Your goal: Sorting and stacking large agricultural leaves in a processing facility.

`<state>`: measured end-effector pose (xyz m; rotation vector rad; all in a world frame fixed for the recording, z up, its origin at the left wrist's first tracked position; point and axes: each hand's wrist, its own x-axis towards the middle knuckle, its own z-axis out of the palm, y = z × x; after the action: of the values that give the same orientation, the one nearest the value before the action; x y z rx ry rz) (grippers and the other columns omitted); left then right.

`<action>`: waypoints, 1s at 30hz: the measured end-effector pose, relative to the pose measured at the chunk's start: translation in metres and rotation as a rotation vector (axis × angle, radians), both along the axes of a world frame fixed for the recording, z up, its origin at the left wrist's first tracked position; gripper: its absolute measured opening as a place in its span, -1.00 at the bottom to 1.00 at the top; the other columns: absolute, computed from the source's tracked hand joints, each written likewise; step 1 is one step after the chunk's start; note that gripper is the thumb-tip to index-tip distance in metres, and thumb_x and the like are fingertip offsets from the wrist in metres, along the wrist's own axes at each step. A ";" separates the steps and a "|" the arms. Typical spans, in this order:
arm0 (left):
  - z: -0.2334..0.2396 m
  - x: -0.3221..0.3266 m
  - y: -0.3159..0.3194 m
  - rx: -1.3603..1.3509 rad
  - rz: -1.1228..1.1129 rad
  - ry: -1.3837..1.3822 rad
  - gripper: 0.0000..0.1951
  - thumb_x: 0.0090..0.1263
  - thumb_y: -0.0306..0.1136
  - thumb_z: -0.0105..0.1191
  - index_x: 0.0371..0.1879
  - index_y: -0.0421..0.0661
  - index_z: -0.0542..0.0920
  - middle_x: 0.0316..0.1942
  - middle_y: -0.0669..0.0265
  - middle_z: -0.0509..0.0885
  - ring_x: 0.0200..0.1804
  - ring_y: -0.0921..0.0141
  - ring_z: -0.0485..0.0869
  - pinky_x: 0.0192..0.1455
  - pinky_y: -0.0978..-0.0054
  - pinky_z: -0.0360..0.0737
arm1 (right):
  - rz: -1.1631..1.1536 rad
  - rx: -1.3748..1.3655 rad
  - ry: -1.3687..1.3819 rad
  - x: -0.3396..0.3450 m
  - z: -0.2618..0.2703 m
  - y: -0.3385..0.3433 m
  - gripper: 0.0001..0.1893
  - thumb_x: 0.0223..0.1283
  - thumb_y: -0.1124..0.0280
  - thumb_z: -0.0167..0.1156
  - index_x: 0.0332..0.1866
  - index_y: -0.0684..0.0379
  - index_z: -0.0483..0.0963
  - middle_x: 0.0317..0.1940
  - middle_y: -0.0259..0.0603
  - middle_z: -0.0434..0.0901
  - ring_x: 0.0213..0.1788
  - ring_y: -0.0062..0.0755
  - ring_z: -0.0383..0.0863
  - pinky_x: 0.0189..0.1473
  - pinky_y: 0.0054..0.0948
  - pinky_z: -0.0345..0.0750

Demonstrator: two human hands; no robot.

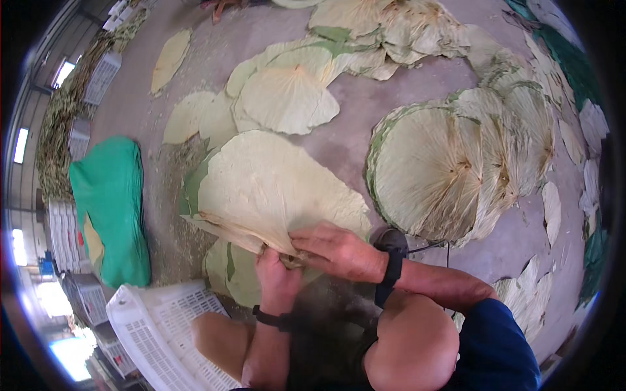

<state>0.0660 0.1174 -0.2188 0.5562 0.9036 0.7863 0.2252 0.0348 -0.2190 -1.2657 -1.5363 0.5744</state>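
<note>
A large, pale, dried round leaf [274,185], with a folded lower edge, lies before me over other leaves. My left hand [278,276] grips its folded edge near the centre, with the fingertips partly hidden. Flat on the same leaf, just right of that hold, rests my right hand [337,249], its fingers stretched to the left over the edge. To the right is a thick overlapping stack of round dried leaves [425,171]. More pale leaves [288,100] are spread on the floor beyond.
At the lower left stands a white slatted plastic crate [161,337]. A green cloth-like cover [115,210] lies above it. Bundled dried leaves [58,132] and crates line the far left. A dark shoe [391,240] is beside the stack. Loose leaves [525,293] lie at the right.
</note>
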 end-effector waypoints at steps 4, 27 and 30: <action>-0.001 -0.010 0.003 0.004 0.057 0.031 -0.73 0.55 -0.36 -0.05 0.10 -0.24 0.51 0.01 0.19 0.66 0.04 0.30 0.69 0.12 0.36 0.65 | 0.005 0.038 -0.033 -0.013 0.002 0.005 -0.57 0.18 0.39 0.34 0.16 0.27 0.54 0.23 -0.10 0.55 0.21 -0.07 0.50 0.30 -0.19 0.45; -0.003 -0.007 -0.010 -0.117 -0.018 0.152 -0.40 0.38 -0.50 0.11 0.41 -0.26 0.28 0.27 0.04 0.50 0.23 0.07 0.55 0.26 -0.09 0.57 | -1.160 -0.880 -0.395 0.203 -0.117 -0.128 -0.43 0.10 0.13 0.40 0.18 0.17 0.45 0.11 0.04 0.47 0.15 0.09 0.53 0.10 -0.01 0.56; -0.009 -0.003 -0.010 -0.109 0.005 0.166 -0.42 0.36 -0.48 0.14 0.38 -0.24 0.32 0.27 0.02 0.50 0.22 0.06 0.55 0.25 -0.10 0.58 | -1.210 -0.936 -0.444 0.224 -0.147 -0.152 -0.44 0.07 0.15 0.39 0.17 0.15 0.46 0.15 0.04 0.43 0.24 0.10 0.45 0.15 0.06 0.51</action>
<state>0.0630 0.1073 -0.2278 0.5288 1.0942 0.6975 0.4496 -0.1171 -0.3662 -2.8221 -0.4682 0.1543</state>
